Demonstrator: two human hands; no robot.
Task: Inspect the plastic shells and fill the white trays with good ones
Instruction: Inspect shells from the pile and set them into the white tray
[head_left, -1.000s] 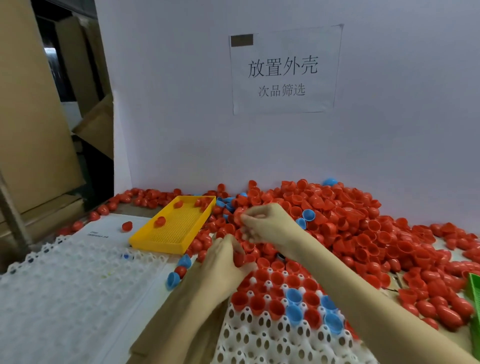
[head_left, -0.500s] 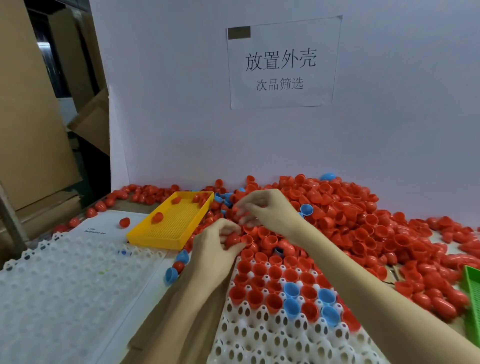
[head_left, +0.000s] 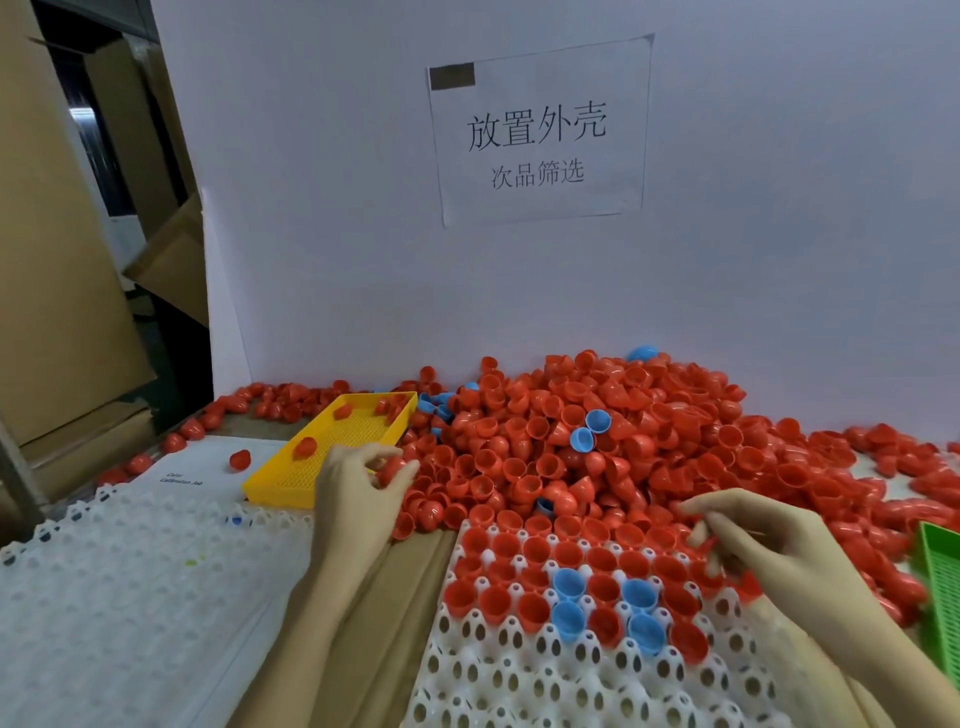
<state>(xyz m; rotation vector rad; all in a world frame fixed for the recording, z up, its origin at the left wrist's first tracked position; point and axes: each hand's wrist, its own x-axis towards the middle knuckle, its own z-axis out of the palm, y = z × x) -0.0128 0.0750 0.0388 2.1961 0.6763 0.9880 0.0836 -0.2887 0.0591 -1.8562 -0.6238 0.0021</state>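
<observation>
A large pile of red plastic shells (head_left: 613, 415), with a few blue ones, covers the back of the table. In front of it, a white tray (head_left: 519, 675) holds several red shells and several blue shells (head_left: 569, 582) in its far rows. My left hand (head_left: 353, 499) is left of that tray at the pile's edge, pinching a red shell (head_left: 393, 467) between thumb and fingers. My right hand (head_left: 769, 551) hovers over the tray's far right corner. It is blurred, its fingers are loosely apart, and no shell shows between them.
A second white tray (head_left: 130, 597) lies at the left front. A yellow tray (head_left: 280, 491) holding a few red shells sits behind it, and a green tray (head_left: 940, 582) pokes in at the right edge. A white board with a paper sign stands behind the pile.
My right hand swung from the middle of the pile down to the tray's right side. My left hand moved left and slightly away from the tray, with the red shell still in it.
</observation>
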